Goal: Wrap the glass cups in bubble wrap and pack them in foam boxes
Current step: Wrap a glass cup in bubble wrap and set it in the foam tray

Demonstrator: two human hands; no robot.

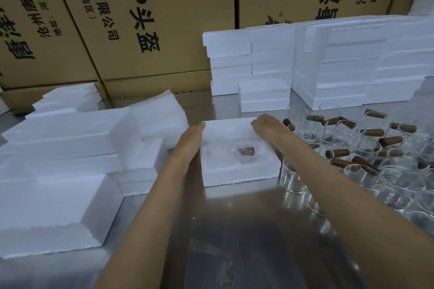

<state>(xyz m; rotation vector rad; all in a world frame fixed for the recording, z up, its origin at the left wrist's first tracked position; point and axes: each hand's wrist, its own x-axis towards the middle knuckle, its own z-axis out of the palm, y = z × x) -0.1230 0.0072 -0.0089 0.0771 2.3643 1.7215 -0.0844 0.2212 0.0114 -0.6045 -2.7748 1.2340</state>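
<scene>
Between two flat, straight-fingered hands, left hand (191,139) and right hand (266,125): open white foam box (237,175), bubble-wrapped cup (229,153) inside

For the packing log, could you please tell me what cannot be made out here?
Head view only:
- Wrapped cup in the foam box: bubble wrap blurs its shape.
- Right hand: fingers curl out of sight over the far rim.
- Glass cups: transparent and overlapping, uncountable.

Two bare forearms, no sleeves in view, left hand (191,139) and right hand (266,125) ungloved
</scene>
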